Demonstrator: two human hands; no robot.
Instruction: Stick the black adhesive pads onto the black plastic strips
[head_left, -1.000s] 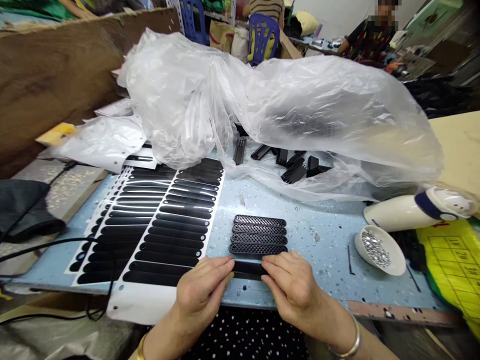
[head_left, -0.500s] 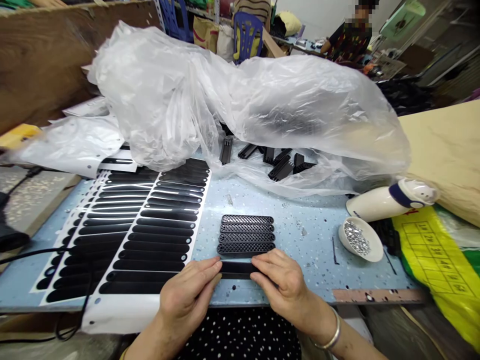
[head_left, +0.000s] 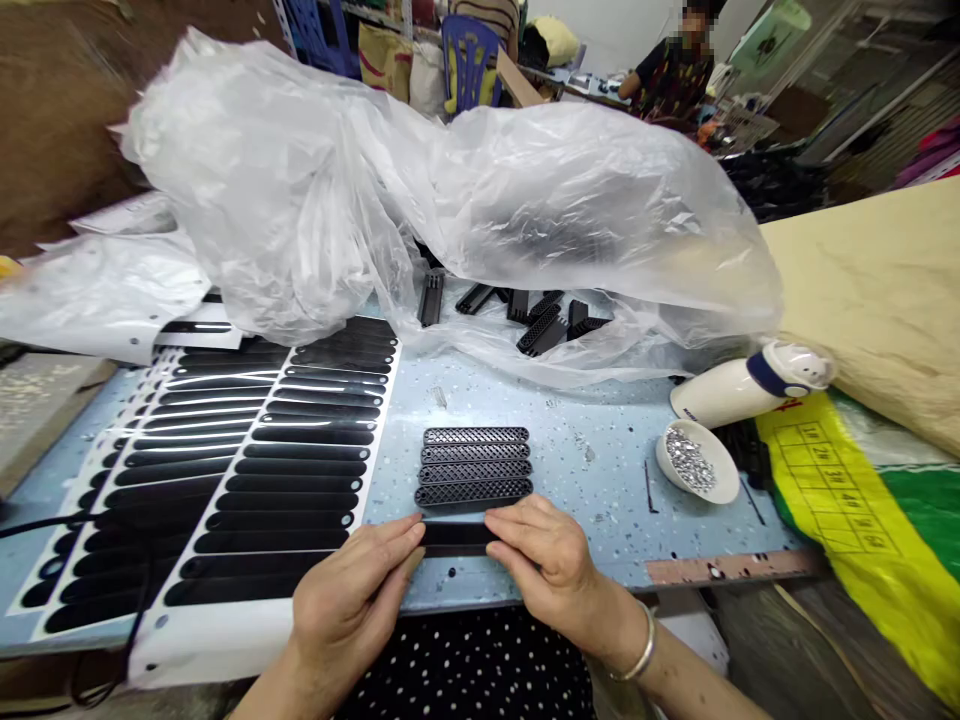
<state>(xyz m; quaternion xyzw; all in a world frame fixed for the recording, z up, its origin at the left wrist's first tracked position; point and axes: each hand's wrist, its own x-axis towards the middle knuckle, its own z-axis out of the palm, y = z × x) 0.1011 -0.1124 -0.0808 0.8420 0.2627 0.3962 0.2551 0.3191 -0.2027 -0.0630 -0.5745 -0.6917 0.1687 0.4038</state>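
Observation:
My left hand [head_left: 364, 585] and my right hand [head_left: 544, 560] pinch the two ends of a black plastic bar [head_left: 455, 539] near the table's front edge. The bar's smooth, glossy face shows between my fingers; its ends are hidden under them. Just beyond it lie several black lattice-faced bars [head_left: 474, 468], side by side in a neat block. To the left are white sheets of long black rounded stickers [head_left: 292, 470], close to my left hand.
A large clear plastic bag [head_left: 570, 200] covers the back, with loose black bars [head_left: 544, 328] at its opening. On the right are a white bowl [head_left: 720, 470] of small silvery pieces, a cream bottle [head_left: 720, 390] and a small hex key [head_left: 649, 488]. Another person [head_left: 675, 75] is in the background.
The whole view has shifted, so the table and things on it appear farther left. Both hands keep the same hold on the bar.

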